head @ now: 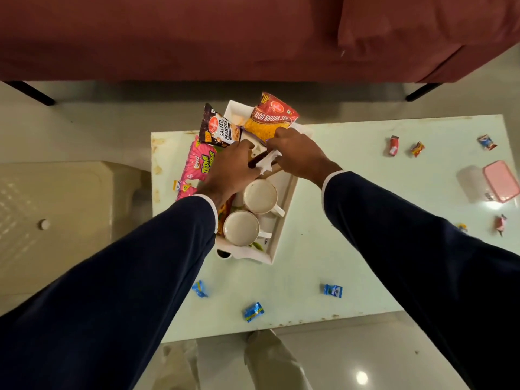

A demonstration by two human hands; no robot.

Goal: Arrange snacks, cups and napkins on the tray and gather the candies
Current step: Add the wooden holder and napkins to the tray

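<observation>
Both hands are in at the middle of the frame, over the far half of the white tray (284, 205). The left hand (230, 170) and the right hand (295, 153) meet on a crumpled white napkin (267, 161), fingers curled round its edges. It looks like a pinch from each side, though the knuckles hide the fingertips, so how firm it is I can't say. My guess is the napkin is being tucked in between the packets and the cups, where it won't slide.

Two cream cups (260, 196) sit side by side in the tray's near end, toward lower centre, handles pointing right, kept together to leave room beyond. Propped at the tray's far end are the aloo bhujia packet (270, 119) and the salted peanuts packet (218, 128); the pink Bingo packet (197, 164) lies just left, half off the tray.

The candies aren't gathered yet: blue candies (253, 311) lie along the lower table (351, 249) and more are scattered upper right near a pink-lidded box (501, 181).
</observation>
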